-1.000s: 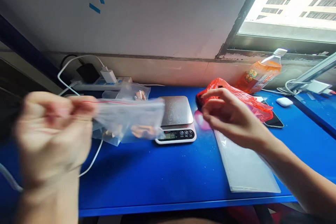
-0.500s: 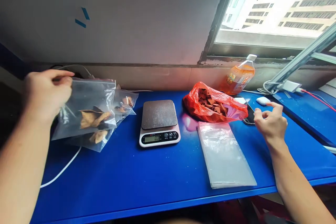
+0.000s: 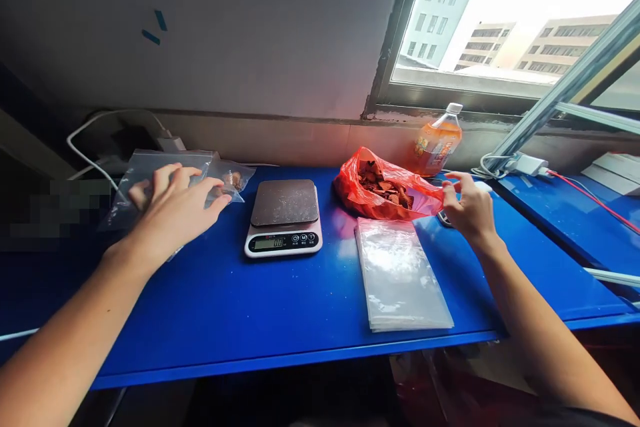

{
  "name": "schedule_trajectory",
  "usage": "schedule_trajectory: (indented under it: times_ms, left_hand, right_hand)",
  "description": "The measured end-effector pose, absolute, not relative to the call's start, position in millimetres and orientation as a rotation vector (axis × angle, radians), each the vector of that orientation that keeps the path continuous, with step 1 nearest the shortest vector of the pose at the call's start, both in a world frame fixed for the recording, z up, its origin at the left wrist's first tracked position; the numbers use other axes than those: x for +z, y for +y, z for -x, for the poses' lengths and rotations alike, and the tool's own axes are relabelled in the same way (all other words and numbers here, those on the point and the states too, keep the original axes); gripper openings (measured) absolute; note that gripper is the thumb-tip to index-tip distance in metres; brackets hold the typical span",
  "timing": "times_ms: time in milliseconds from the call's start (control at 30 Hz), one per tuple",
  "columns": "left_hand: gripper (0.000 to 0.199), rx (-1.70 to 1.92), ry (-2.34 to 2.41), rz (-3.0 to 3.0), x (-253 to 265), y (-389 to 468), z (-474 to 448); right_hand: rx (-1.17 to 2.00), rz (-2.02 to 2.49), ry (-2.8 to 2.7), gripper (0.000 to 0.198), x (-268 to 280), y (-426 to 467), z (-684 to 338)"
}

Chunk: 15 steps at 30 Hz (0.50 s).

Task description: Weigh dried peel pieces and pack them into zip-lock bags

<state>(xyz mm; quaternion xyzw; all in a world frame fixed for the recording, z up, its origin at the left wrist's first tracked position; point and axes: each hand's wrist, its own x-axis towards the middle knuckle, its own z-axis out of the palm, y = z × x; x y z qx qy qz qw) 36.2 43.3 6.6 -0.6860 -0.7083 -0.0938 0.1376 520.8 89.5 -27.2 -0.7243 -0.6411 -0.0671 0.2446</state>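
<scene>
left hand flat on the filled bags, right hand at the red bag's edge

the left hand (image 3: 175, 203) lies palm down on a pile of clear zip bags (image 3: 150, 177) at the left end of the blue table (image 3: 260, 307). its fingers are spread wide and flat over the plastic, so the grip is wide and presses on the bags rather than closing on them. the bags hold brown pieces, and one small bag with brown bits (image 3: 233, 180) pokes out just beyond the fingertips, towards the scale.

the right hand (image 3: 467, 207) is at the right side of the red plastic bag (image 3: 380, 190), with thumb and fingers drawn close together at the bag's edge. the grip is narrow; whether it truly pinches the plastic i cannot tell. the red bag lies open near the wall and shows brown chips (image 3: 383, 185) inside.

between the two hands stands a small kitchen scale (image 3: 283, 217) with a bare dark plate and a lit display. just right of it, in front of the red bag, lies a flat stack of empty clear bags (image 3: 400, 277), reaching near the table's front edge.

behind the red bag, by the window frame, a bottle of orange drink (image 3: 437, 142) leans against the wall. a white cable (image 3: 95, 127) runs along the wall behind the pile at the left, and a white charger (image 3: 523, 163) with cords lies at the far right.
</scene>
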Motion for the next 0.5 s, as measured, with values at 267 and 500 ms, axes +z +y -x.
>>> schedule_trajectory:
  times_ms: [267,500]
  left_hand:
    - [0.042,-0.284,-1.932,2.059,-13,41,-41]
    - [0.035,-0.345,-1.777,2.111,-15,49,-46]
  right_hand:
    - [-0.034,1.501,-2.274,0.039,-22,127,-428]
    - [-0.142,1.345,-2.387,0.019,-30,90,-407]
